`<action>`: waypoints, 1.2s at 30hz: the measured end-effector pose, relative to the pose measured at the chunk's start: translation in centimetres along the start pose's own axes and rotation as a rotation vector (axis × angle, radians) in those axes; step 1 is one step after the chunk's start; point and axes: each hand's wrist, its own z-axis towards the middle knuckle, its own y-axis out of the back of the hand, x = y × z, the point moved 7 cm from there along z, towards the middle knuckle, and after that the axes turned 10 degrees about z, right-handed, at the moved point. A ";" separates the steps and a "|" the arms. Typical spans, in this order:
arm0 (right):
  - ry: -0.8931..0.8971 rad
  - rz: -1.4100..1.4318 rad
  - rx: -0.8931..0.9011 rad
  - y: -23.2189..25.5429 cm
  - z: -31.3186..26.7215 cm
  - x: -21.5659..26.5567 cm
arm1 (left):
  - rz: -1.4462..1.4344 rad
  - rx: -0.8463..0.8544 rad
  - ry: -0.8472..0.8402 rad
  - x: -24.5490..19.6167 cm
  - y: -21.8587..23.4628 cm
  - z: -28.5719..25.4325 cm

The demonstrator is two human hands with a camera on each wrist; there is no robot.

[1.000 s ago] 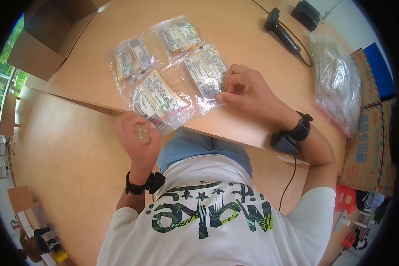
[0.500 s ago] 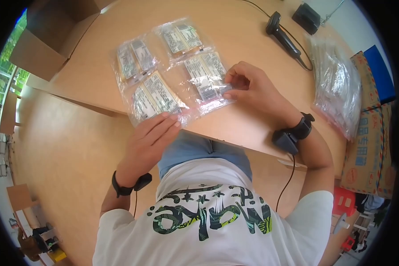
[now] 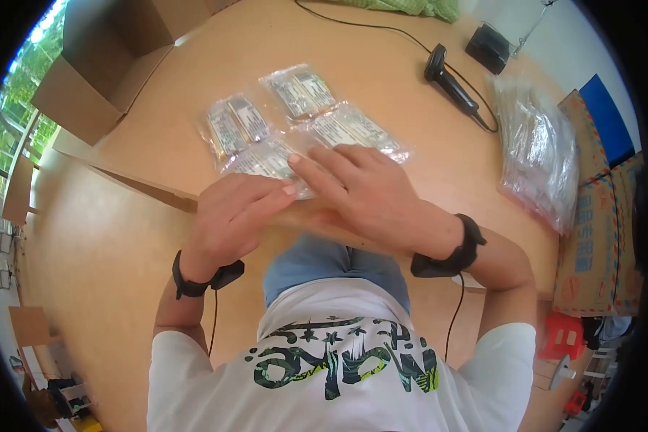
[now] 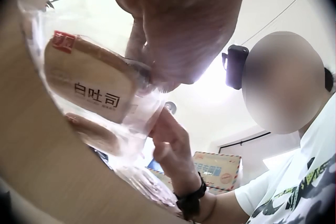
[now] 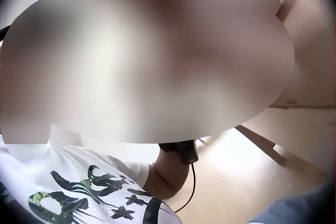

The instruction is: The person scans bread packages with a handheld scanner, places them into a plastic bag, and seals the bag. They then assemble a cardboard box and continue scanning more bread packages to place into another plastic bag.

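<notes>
A clear zip-lock bag (image 3: 289,134) holds several toast packs (image 3: 306,92) with white printed labels. It lies toward the table's near edge, its near side raised a little. My left hand (image 3: 239,212) pinches its near edge, fingers on top and thumb hidden below. Beside it, my right hand (image 3: 367,191) grips the same edge, its fingers reaching over the plastic close to the left fingertips. From below, the left wrist view shows a wrapped toast pack (image 4: 97,79) inside the bag, with both hands at the bag's rim. Blur covers much of the right wrist view.
An open cardboard box (image 3: 108,79) stands at the back left. A black barcode scanner (image 3: 450,86) with its cable lies at the back right, near a stack of clear bags (image 3: 536,151). Printed cartons (image 3: 597,237) stand beyond the right edge. Green cloth (image 3: 417,7) is at the back.
My right hand has moved left along the bag's near edge to beside my left hand. The left hand first uncurled onto the edge. The bag's near side has tipped up.
</notes>
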 end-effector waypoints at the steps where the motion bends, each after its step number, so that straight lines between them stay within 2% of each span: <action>1: 0.015 -0.014 0.016 -0.3 0.3 -0.1 | -0.027 -0.033 0.001 0.2 0.3 0.3; 3: 0.016 -0.065 0.054 -0.3 0.2 -1.2 | -0.114 -0.104 -0.016 0.2 -0.1 1.1; 7: -0.004 -0.031 0.012 1.5 -0.5 -2.7 | -0.113 -0.076 0.117 1.3 0.6 2.0; 9: -0.057 -0.009 -0.030 2.9 -0.7 -3.5 | -0.127 -0.209 0.090 3.5 0.4 0.2; 12: -0.044 0.297 -0.384 7.1 -2.1 -6.1 | -0.040 -0.300 0.276 6.2 -0.3 0.4; 13: -0.216 0.219 -0.341 7.8 -2.1 -8.0 | -0.027 -0.231 0.295 7.0 -1.1 0.7; 16: -0.458 0.598 -0.470 11.0 -3.7 -10.8 | -0.028 -0.052 0.424 10.3 -3.6 1.6; 18: -0.435 0.680 -0.548 12.4 -4.4 -11.5 | -0.093 0.009 0.579 13.0 -5.4 1.6; 21: -0.549 0.776 -0.595 13.3 -6.6 -13.8 | -0.561 0.162 0.884 20.8 -10.6 -2.1; 24: -0.661 0.897 -0.740 14.1 -8.2 -15.1 | -0.893 0.348 0.659 14.6 -13.1 3.0; 27: -0.745 0.995 -0.865 14.7 -9.3 -15.6 | -0.477 0.881 0.796 13.9 -15.1 4.1; 30: -0.791 1.067 -0.968 14.8 -11.5 -17.4 | -1.223 0.452 0.941 12.2 -18.1 5.4; 32: -0.807 1.135 -1.044 14.4 -13.3 -18.7 | -1.287 0.389 0.948 11.2 -19.0 6.3; 33: -0.906 1.129 -1.044 14.0 -14.5 -19.1 | -1.318 0.362 0.953 10.9 -19.3 6.6; 35: -1.104 1.112 -1.039 12.8 -17.1 -19.3 | -1.371 0.421 0.963 9.9 -19.3 6.7; 36: -1.181 1.237 -1.033 11.3 -18.6 -19.4 | -1.395 0.450 0.971 9.6 -19.3 6.7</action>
